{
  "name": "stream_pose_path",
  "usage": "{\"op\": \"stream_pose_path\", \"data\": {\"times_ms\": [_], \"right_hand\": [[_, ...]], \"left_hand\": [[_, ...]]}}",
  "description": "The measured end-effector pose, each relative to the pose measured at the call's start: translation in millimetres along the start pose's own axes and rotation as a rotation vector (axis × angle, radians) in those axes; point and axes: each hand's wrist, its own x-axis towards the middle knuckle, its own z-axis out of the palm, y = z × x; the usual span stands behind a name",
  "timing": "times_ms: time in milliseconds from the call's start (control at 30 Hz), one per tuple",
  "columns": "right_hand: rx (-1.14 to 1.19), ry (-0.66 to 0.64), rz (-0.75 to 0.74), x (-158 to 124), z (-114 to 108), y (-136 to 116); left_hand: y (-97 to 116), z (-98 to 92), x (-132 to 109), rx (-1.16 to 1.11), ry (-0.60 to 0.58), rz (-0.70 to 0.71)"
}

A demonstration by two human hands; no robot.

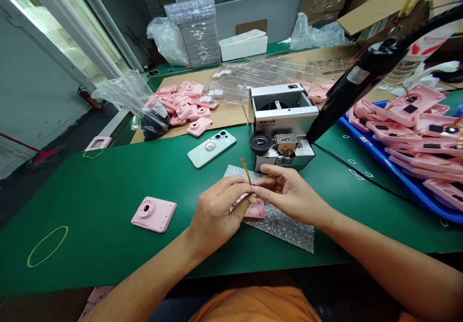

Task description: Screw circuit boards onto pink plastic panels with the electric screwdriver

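In front of me an amber flex cable (246, 170) stands up from between my fingertips, with a small dark piece at its lower end. My left hand (221, 207) is closed, pinching that lower end. The thumb and fingertips of my right hand (289, 193) meet it at the same spot, partly hiding the part. Under the hands a pink camera shell (256, 210) rests on a speckled grey mat (291, 230), half covered by my left hand. Another pink camera shell (155, 215) lies to the left.
A screw-feeder machine (284, 114) stands behind the hands, beside a phone (211, 149). A black electric screwdriver (347, 83) slants down at right. The blue tray (401, 182) holds several pink shells; more pink shells (188, 101) pile on cardboard. A yellow rubber band (47, 246) lies left.
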Motion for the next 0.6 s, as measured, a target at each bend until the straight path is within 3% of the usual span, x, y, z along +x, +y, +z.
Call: {"op": "stream_pose_path", "data": {"times_ms": [300,600], "right_hand": [[0.03,-0.121,0.012,-1,7,4],[0.083,-0.113,0.003,-5,19,6]], "left_hand": [[-2,-11.7,-7,-0.005,-0.131,-0.092],[8,-14.1,-16,-0.004,-0.092,-0.137]]}}
